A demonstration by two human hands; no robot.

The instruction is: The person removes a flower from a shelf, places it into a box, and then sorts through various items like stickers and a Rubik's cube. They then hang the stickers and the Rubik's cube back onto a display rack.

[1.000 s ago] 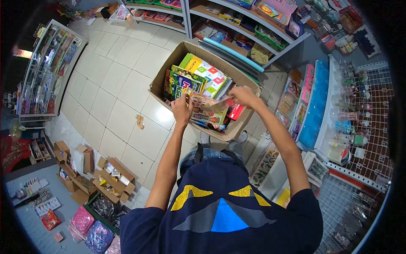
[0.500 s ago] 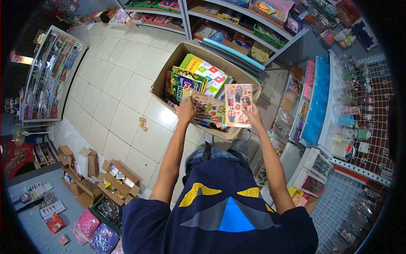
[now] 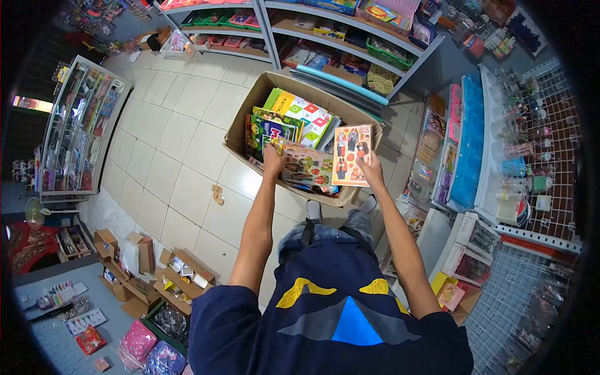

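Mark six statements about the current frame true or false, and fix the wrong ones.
1. The right hand holds a picture sheet. True.
2. The cardboard box is taped shut. False: it is open at the top, with books showing inside.
3. A second picture sheet shows between the left hand and the right hand. True.
4. The light blue roll lies inside the box. False: it is outside, beside the shelves.
5. The dark shirt has a yellow and blue print. True.
6. The fan is on the picture's right side. False: it is on the left.
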